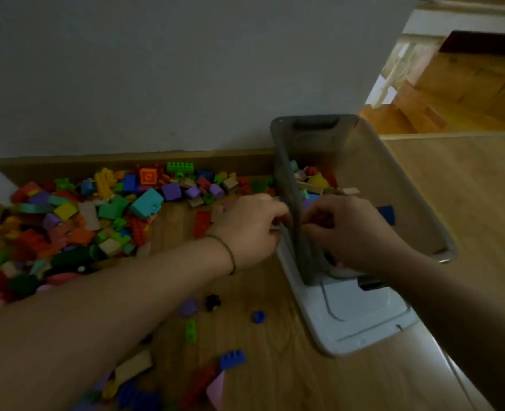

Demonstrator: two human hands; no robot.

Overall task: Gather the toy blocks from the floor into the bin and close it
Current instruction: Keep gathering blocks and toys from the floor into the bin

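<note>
A big pile of coloured toy blocks [97,209] lies on the wooden floor along the wall, left of the grey see-through bin [408,203]. Several blocks [316,179] lie inside the bin at its far end, and a blue one [387,213] rests by its right wall. The pale lid [361,315] lies flat on the floor, partly under the bin's near end. My left hand [254,226] curls against the outside of the bin's left wall. My right hand [349,229] reaches inside, fingers pinched on the same wall. Whether either hand also holds a block is hidden.
Loose blocks are scattered near me: a blue brick [232,358], a green one [190,330], a blue round piece [258,316]. A grey wall [156,69] with a wooden baseboard [126,161] bounds the pile. A doorway [468,84] opens at the upper right.
</note>
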